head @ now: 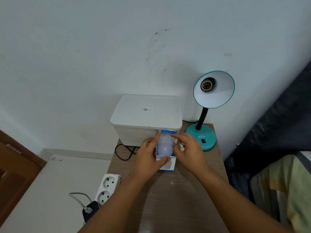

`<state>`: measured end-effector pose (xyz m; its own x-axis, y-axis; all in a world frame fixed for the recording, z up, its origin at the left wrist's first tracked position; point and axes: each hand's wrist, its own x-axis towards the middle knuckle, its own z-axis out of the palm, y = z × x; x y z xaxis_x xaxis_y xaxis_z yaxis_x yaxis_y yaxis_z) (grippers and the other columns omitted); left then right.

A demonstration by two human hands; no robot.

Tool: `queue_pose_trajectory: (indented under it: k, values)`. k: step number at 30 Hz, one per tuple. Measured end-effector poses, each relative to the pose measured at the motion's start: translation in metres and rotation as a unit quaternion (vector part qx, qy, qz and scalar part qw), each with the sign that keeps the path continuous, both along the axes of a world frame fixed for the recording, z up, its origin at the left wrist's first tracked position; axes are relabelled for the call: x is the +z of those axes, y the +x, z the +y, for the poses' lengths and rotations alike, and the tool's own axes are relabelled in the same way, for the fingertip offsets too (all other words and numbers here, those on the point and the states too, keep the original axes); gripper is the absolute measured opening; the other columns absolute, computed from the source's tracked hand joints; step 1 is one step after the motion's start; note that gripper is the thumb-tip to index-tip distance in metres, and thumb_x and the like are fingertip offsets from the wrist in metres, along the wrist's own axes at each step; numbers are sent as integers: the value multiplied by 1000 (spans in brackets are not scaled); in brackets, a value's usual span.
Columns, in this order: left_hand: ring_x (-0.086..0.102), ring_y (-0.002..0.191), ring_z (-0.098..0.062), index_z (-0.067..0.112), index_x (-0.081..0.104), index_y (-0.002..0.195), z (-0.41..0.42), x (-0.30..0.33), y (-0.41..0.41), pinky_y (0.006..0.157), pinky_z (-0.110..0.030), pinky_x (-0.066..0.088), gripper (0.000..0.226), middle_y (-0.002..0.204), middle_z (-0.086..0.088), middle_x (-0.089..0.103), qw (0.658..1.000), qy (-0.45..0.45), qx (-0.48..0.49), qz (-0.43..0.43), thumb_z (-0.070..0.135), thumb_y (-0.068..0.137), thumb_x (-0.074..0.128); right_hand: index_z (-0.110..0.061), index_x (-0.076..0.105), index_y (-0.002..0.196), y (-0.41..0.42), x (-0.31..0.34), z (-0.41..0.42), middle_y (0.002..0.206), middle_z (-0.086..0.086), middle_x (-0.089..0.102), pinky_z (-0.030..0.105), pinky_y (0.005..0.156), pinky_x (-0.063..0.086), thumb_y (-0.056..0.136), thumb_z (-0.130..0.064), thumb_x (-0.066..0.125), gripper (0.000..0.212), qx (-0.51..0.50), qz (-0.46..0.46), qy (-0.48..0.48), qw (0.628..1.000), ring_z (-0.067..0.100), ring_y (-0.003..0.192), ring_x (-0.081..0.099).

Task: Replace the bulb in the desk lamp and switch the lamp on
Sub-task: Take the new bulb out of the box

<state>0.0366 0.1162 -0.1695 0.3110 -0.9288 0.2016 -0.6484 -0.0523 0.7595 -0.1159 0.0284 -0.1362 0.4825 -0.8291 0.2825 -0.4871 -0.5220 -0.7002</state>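
A teal desk lamp stands at the table's far right, its shade tilted toward me and its socket holding no bulb. A switch sits on its base. In the table's middle lies a blue-and-white bulb box with a white bulb showing in it. My left hand grips the box, thumb on its near end and forefinger along its left side. My right hand rests at the box's right side, fingers touching its top edge. Another bulb's screw base peeks out behind my right hand.
A white lidded plastic bin stands against the wall behind the box. A black cord loops at the wooden table's left edge. A white power strip with a black adapter hangs off the left side. A bed lies to the right.
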Motion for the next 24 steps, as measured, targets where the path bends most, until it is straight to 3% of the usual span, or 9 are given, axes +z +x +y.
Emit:
queue_pose_trajectory:
  k: [3, 7, 9, 14, 17, 21, 24]
  values:
    - [53, 102, -4, 50, 7, 151, 0, -1, 1, 81, -8, 45, 101, 129, 7, 48, 1000, 5, 0, -1, 42, 79, 78, -23, 65, 118, 1, -2, -1, 103, -8, 52, 11, 75, 39, 81, -34, 72, 38, -11, 65, 29, 997, 3, 87, 49]
    - [51, 114, -4, 50, 6, 152, 0, -1, 4, 91, -31, 54, 101, 132, 6, 51, 1000, 11, -8, -4, 51, 78, 75, -25, 62, 122, 5, -6, -3, 115, -1, 52, 28, 89, 43, 74, -55, 72, 58, -18, 148, 67, 987, 16, 111, 46]
    - [50, 116, -3, 48, 7, 153, 0, -1, 5, 92, -34, 55, 100, 133, 6, 52, 1000, 13, -7, 0, 55, 78, 72, -23, 62, 123, 8, -5, -4, 118, 0, 53, 34, 92, 46, 71, -60, 70, 64, -16, 174, 82, 981, 18, 113, 46]
    - [49, 113, 2, 50, 5, 152, -1, -1, 7, 89, -27, 54, 102, 131, 8, 54, 1000, 11, -12, -8, 53, 77, 75, -24, 65, 121, 16, 3, -5, 120, 1, 58, 38, 91, 47, 68, -66, 66, 68, -22, 234, 92, 968, 22, 113, 48]
    - [54, 113, -3, 50, 8, 152, -2, -3, 8, 90, -30, 55, 105, 129, 6, 55, 1000, 9, -12, 11, 48, 75, 79, -21, 69, 109, 22, 12, -4, 113, 3, 61, 37, 86, 46, 69, -63, 67, 58, -27, 276, 104, 955, 24, 110, 47]
    - [56, 109, -2, 50, 10, 152, -2, -3, 8, 89, -32, 55, 107, 124, 6, 57, 1000, 6, -12, 15, 49, 72, 81, -20, 70, 95, 27, 15, -2, 104, 4, 61, 38, 82, 48, 65, -63, 68, 52, -48, 278, 114, 953, 24, 104, 48]
    - [55, 114, -3, 48, 11, 153, -2, -4, 7, 92, -33, 54, 107, 126, 6, 57, 1000, 4, -12, 18, 49, 71, 81, -21, 70, 97, 27, 12, 2, 105, 2, 61, 38, 84, 49, 64, -61, 69, 52, -56, 252, 123, 958, 23, 105, 48]
